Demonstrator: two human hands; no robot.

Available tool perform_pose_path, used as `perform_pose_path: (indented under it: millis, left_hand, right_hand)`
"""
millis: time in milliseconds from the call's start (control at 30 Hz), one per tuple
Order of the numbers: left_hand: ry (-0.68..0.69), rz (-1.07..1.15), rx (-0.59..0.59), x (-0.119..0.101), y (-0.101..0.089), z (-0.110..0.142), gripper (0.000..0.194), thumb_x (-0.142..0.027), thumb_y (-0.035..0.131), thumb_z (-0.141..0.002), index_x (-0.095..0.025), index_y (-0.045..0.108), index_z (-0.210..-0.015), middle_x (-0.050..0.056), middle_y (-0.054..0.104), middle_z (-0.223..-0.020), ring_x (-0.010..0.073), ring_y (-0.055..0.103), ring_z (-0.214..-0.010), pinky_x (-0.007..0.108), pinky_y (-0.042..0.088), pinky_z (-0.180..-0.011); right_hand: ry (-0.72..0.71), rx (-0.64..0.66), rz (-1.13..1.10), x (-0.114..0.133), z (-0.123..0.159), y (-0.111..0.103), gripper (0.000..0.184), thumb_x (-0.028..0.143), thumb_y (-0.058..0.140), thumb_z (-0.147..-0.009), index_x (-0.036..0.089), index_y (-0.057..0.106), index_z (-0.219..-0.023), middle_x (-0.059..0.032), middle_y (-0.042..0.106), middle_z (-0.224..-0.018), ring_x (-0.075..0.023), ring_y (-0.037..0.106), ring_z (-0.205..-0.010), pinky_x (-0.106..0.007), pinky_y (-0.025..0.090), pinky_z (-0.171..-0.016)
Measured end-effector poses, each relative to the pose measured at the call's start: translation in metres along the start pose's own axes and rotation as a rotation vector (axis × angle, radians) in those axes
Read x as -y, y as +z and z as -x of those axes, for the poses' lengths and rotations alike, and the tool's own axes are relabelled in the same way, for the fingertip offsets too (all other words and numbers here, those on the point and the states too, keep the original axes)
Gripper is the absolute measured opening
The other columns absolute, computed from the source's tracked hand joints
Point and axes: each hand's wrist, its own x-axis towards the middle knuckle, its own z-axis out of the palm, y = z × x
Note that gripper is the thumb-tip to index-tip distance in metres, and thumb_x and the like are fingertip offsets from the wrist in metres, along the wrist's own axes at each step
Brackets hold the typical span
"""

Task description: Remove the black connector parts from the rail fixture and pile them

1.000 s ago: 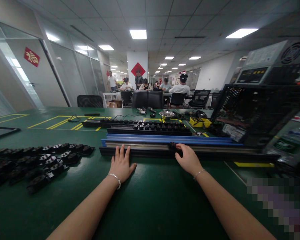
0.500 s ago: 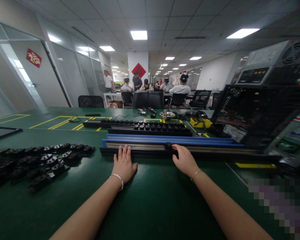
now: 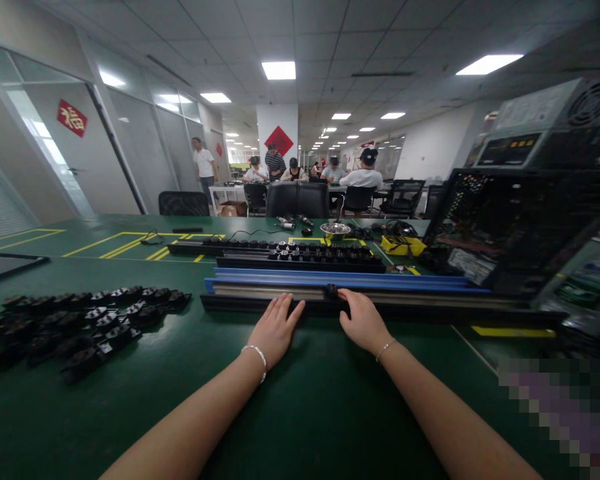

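A long black rail [image 3: 430, 307] with a metallic strip lies across the green table in front of me. A small round black part [image 3: 331, 291] sits on it. My right hand [image 3: 364, 321] reaches this part with its fingertips at the part's right side; its thumb is held apart and lower. My left hand [image 3: 274, 328] rests its outstretched fingers on the rail, left of the part, with the thumb spread and nothing held. Directly behind the rail runs a blue rail [image 3: 340, 277].
Rows of black parts [image 3: 100, 320] lie at the left. Further back are black strips [image 3: 300, 260] loaded with similar parts, a metal bowl [image 3: 335, 229] and a yellow box [image 3: 403, 246]. An open computer case [image 3: 510, 220] stands at the right. People sit in the background.
My left hand has slid right along the rail, closer to the black part. The part and my right hand have shifted slightly left. A person in the background has moved left.
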Motion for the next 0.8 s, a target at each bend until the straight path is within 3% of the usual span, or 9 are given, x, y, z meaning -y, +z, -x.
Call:
perform_pose_path:
  millis: [167, 400, 633, 800]
  left_hand:
    - [-0.034, -0.005, 0.010, -0.025, -0.002, -0.018, 0.056, -0.015, 0.036, -0.089, -0.028, 0.029, -0.143, 0.013, 0.041, -0.141, 0.0278, 0.033, -0.133, 0.049, 0.029, -0.108]
    - [-0.153, -0.051, 0.051, -0.052, -0.005, -0.041, 0.060, -0.017, 0.035, -0.091, -0.049, 0.021, -0.139, 0.010, 0.047, -0.135, 0.0308, 0.047, -0.119, 0.060, 0.032, -0.098]
    - [-0.211, -0.073, 0.090, -0.061, -0.006, -0.057, 0.065, -0.014, 0.033, -0.090, -0.050, 0.009, -0.138, 0.012, 0.053, -0.129, 0.0309, 0.053, -0.112, 0.065, 0.034, -0.092]
    - [-0.224, -0.048, 0.119, -0.061, -0.008, -0.062, 0.065, -0.011, 0.032, -0.089, -0.051, 0.013, -0.138, 0.013, 0.054, -0.128, 0.0307, 0.055, -0.110, 0.067, 0.035, -0.089]
  right_hand:
    - [-0.022, -0.007, 0.002, -0.002, 0.001, 0.003, 0.049, 0.013, 0.043, -0.073, 0.011, 0.050, -0.121, -0.0110, 0.061, -0.116, -0.0215, 0.051, -0.111, -0.038, 0.034, -0.103]
    - [-0.050, 0.003, -0.014, -0.006, 0.002, 0.006, 0.060, 0.005, 0.038, -0.066, 0.010, 0.047, -0.125, -0.0108, 0.061, -0.119, -0.0198, 0.049, -0.114, -0.038, 0.034, -0.102]
    - [-0.086, 0.050, 0.055, -0.008, 0.003, 0.006, 0.064, 0.003, 0.037, -0.066, 0.012, 0.046, -0.129, -0.0087, 0.057, -0.126, -0.0180, 0.047, -0.117, -0.037, 0.030, -0.105]
    - [-0.109, 0.025, 0.144, -0.008, 0.007, 0.010, 0.063, 0.005, 0.038, -0.068, 0.011, 0.045, -0.131, -0.0098, 0.054, -0.131, -0.0199, 0.042, -0.124, -0.038, 0.027, -0.108]
